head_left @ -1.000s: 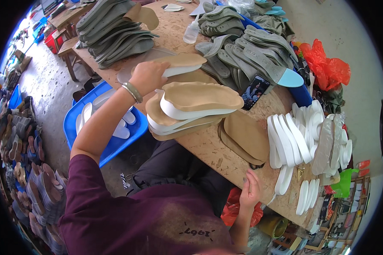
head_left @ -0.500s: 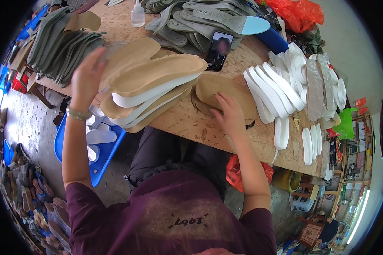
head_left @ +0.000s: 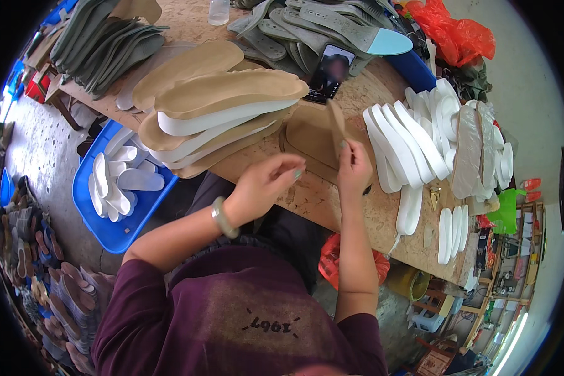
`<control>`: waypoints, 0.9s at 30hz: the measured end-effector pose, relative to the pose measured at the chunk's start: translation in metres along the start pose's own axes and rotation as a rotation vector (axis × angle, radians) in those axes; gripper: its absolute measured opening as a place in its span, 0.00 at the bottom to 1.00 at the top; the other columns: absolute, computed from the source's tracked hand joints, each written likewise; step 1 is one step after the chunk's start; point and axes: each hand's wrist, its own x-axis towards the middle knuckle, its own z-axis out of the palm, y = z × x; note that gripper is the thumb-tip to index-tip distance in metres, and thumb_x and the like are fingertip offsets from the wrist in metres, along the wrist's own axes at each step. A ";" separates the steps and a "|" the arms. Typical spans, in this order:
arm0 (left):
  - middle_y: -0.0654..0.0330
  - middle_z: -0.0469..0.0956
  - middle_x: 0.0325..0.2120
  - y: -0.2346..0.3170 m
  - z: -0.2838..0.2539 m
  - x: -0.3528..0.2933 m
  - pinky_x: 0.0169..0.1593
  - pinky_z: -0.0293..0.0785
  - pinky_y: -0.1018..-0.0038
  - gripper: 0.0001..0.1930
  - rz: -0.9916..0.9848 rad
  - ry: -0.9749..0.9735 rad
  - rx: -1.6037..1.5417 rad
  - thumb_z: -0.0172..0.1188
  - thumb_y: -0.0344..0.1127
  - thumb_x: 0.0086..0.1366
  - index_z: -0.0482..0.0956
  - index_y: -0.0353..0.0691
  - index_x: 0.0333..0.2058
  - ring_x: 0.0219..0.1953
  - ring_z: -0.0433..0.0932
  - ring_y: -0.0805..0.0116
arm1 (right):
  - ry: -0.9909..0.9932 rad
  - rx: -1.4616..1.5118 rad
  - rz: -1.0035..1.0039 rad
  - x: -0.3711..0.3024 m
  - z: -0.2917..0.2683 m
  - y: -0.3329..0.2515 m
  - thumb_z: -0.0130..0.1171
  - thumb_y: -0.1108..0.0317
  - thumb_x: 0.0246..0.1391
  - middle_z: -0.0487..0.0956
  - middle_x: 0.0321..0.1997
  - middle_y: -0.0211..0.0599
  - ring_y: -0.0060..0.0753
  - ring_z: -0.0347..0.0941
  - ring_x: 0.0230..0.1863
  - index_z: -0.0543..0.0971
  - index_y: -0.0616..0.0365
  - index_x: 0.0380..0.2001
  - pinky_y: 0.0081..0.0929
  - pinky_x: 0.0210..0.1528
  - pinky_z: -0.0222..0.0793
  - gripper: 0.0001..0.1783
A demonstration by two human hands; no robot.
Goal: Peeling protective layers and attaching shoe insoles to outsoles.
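My right hand [head_left: 355, 168] pinches a thin tan insole sheet [head_left: 336, 119], raised and seen almost edge-on, above the table's front part. Beneath it lie more flat tan insole sheets [head_left: 307, 135] in a low pile. In front of that pile hovers my left hand [head_left: 263, 188], its fingers loosely bent and apart from the thumb, with nothing visible in them. Left of the sheets is a stack of white soles with tan covers [head_left: 229, 94]; the topmost cover has a wavy rim. White soles [head_left: 404, 144] stand on edge to the right of my right hand.
Grey soles are heaped at the back [head_left: 294, 31] and stacked at the far left [head_left: 106, 53]. A phone [head_left: 329, 72] lies on the wooden table [head_left: 370, 78]. Below its left edge is a blue tub [head_left: 122, 232] of white soles. A red bag [head_left: 329, 258] hangs under the front edge.
My left hand has left the far side of the tan-covered stack and come right and nearer. My right hand has lifted a tan insole sheet from the low pile.
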 end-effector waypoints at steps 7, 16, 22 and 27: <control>0.63 0.76 0.43 0.000 0.041 0.032 0.49 0.73 0.78 0.14 0.076 -0.041 -0.081 0.57 0.35 0.70 0.70 0.36 0.50 0.45 0.75 0.78 | 0.024 -0.045 -0.529 -0.037 -0.021 -0.047 0.63 0.77 0.53 0.78 0.35 0.41 0.34 0.75 0.33 0.78 0.63 0.36 0.25 0.36 0.70 0.07; 0.64 0.79 0.31 0.022 0.031 0.019 0.39 0.75 0.79 0.10 -0.014 -0.117 0.124 0.62 0.35 0.67 0.76 0.33 0.40 0.33 0.76 0.79 | -0.165 0.335 -0.112 -0.044 -0.027 -0.040 0.68 0.77 0.49 0.73 0.31 0.31 0.21 0.71 0.29 0.75 0.61 0.34 0.18 0.33 0.68 0.12; 0.63 0.80 0.30 0.028 0.021 0.025 0.38 0.75 0.78 0.08 0.107 -0.202 0.149 0.59 0.32 0.68 0.77 0.32 0.38 0.33 0.77 0.78 | -0.127 0.373 -0.101 -0.048 -0.026 -0.053 0.69 0.76 0.50 0.76 0.33 0.31 0.20 0.72 0.30 0.76 0.62 0.37 0.17 0.34 0.70 0.12; 0.61 0.81 0.32 0.043 0.021 0.026 0.40 0.77 0.78 0.07 0.143 -0.296 0.178 0.55 0.30 0.70 0.77 0.32 0.40 0.36 0.79 0.77 | -0.085 0.363 -0.108 -0.049 -0.040 -0.062 0.67 0.77 0.52 0.78 0.34 0.34 0.22 0.75 0.29 0.79 0.64 0.40 0.18 0.33 0.71 0.11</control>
